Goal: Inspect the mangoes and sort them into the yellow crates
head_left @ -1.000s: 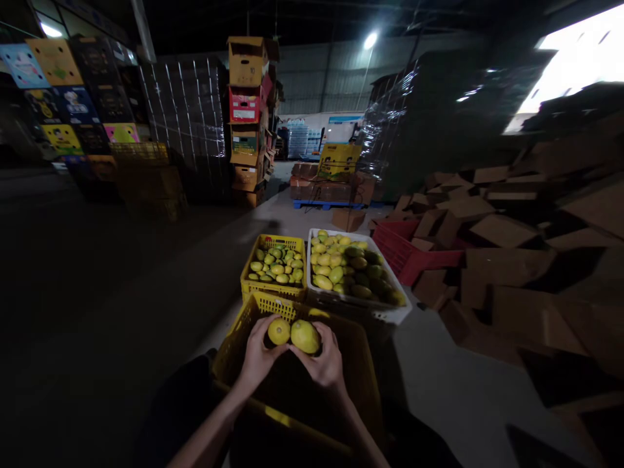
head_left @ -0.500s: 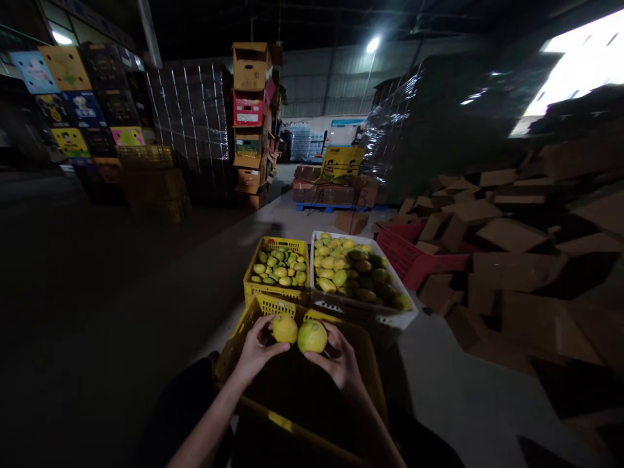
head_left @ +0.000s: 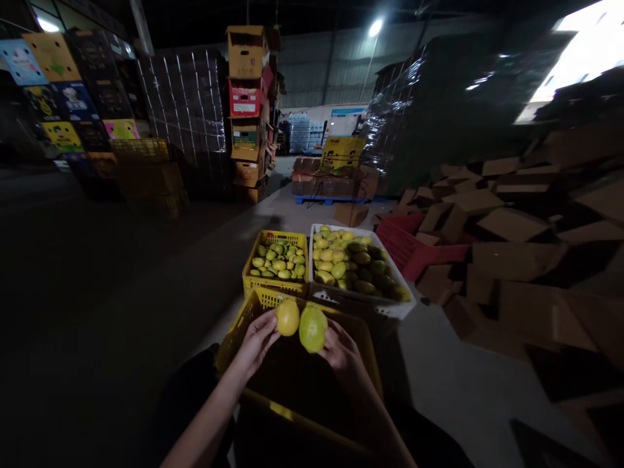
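Note:
My left hand is closed on a yellow lemon, gripping it from its left side. In my right hand is a larger, greener lemon, held from the right. The two fruits are side by side with a narrow gap, above a yellow plastic crate whose inside is dark. Beyond it stand a smaller-looking yellow crate of green-yellow lemons and a white crate heaped with yellow and greenish lemons, partly in shadow.
A red crate and a large pile of cardboard boxes lie on the right. Farther back are a tall stack of cartons, a blue pallet with boxes, and plastic-wrapped stacks. Grey floor shows at right.
Both lemons have been turned in my fingers, so the right one now shows its longer side. The view has tipped slightly, shifting the background upward.

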`<act>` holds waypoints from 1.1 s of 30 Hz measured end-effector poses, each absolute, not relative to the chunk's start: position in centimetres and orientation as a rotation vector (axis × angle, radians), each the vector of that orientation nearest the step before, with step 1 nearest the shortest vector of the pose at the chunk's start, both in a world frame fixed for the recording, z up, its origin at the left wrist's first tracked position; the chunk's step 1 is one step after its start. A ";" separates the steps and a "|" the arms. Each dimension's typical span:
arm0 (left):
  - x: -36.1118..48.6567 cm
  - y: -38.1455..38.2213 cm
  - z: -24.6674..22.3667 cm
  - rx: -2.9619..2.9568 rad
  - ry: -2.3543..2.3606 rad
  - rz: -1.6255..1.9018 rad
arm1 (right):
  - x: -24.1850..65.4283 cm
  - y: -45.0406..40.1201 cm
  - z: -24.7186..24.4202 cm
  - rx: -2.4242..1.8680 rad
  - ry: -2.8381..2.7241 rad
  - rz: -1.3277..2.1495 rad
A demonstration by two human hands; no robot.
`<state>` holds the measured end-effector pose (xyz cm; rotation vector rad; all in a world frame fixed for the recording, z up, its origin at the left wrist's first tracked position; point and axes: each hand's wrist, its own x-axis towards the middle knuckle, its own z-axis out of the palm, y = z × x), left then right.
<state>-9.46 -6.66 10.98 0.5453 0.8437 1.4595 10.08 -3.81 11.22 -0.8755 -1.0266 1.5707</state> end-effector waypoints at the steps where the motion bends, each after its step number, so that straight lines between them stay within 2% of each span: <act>1: -9.3 -6.6 10.9 0.527 0.846 1.460 | 10.0 -3.7 10.9 -0.860 -1.005 1.576; 6: -8.4 -6.5 10.7 0.537 0.876 1.497 | 8.8 -3.4 9.2 -0.975 -1.048 1.492; 12: -7.7 -7.6 10.5 0.773 0.994 1.423 | 7.3 -3.9 8.4 -1.040 -1.299 1.204; 25: -7.7 -6.7 10.8 0.221 0.722 1.320 | 7.2 -6.3 10.5 -0.946 -1.393 1.483; 33: -8.2 -6.3 9.4 0.071 0.893 1.330 | 6.9 -7.0 11.3 -0.862 -1.496 1.573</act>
